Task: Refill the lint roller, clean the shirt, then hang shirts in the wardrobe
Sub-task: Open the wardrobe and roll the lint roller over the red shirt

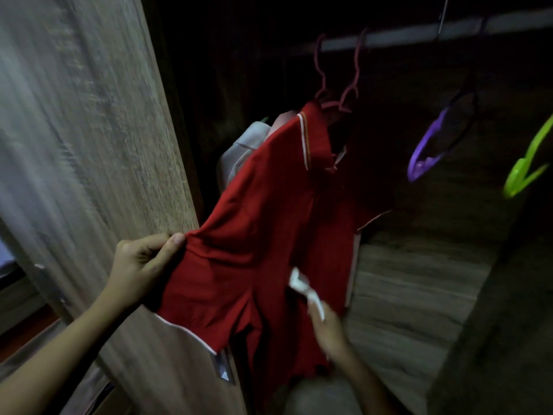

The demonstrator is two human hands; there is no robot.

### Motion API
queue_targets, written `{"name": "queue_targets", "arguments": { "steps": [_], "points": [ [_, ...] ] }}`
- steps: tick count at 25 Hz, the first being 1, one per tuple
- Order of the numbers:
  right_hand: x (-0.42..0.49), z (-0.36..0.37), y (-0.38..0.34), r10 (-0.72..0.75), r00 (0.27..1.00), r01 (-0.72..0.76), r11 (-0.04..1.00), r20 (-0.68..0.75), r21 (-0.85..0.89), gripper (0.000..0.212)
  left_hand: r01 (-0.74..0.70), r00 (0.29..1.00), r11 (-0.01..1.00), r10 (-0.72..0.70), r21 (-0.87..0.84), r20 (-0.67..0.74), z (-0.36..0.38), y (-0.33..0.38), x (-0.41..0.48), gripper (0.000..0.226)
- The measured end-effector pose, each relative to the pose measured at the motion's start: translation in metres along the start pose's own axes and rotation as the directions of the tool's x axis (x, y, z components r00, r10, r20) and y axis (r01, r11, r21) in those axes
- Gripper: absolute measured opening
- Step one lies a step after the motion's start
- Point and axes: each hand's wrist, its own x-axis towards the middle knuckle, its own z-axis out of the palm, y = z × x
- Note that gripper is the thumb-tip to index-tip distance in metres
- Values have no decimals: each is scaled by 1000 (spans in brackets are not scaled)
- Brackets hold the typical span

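The left hand pinches a sleeve of the red polo shirt. The right hand grips a blurred white item. The shirt hangs on a pink hanger below the wardrobe rail. Hard sleeve tension could unhook it.

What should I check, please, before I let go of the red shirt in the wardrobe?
1. Red shirt seated on the pink hanger: ok, the collar hangs from it.
2. Pink hanger hooked over the rail: ok.
3. Left hand off the shirt: not ok, it pinches the sleeve.
4. Right hand free: not ok, it holds a white piece.
5. What the white piece is: cannot tell, blurred.
6. Spare hangers: ok, the purple hanger and green hanger hang empty.
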Motion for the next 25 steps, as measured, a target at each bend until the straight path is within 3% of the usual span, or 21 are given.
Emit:
{"name": "queue_targets", "arguments": {
  "steps": [4, 9, 11, 13, 17, 22, 25],
  "points": [
    [4, -1, 18, 16, 994, -9, 998, 111, -61, 16, -6, 1000, 1000, 6, -15, -4, 1, -2, -1, 58],
    [122, -90, -53, -105, 983, 63, 964, -154, -258, 35, -15, 999, 1000, 15, 7, 30, -2, -3, -1, 59],
    [137, -116, -90, -118, 960, 52, 966, -253, -253, 41, -18, 999, 1000, 18, -4, 33, -2, 0, -1, 53],
    [125, -114, -97, -119, 959, 59, 972, -258, -229, 40, -22, 999, 1000, 22, -2, 30, -1, 2, 0, 56],
    [50, -62, -29, -44, 999, 50, 973, 32, -226, 34, -21, 1000, 1000, 21, -6, 23, 0, -3, -1, 70],
    [6, -5, 43, 13, 992, 26, 955, 129, -296, 46, -12, 1000, 1000, 12, -13, 18, -1, -4, -1, 63],
    [-9, 11, 65, 7, 986, 33, 971, 169, -236, 101, 0, 1000, 1000, 1, -12, 26, -1, -3, 0, 59]
  ]
}}
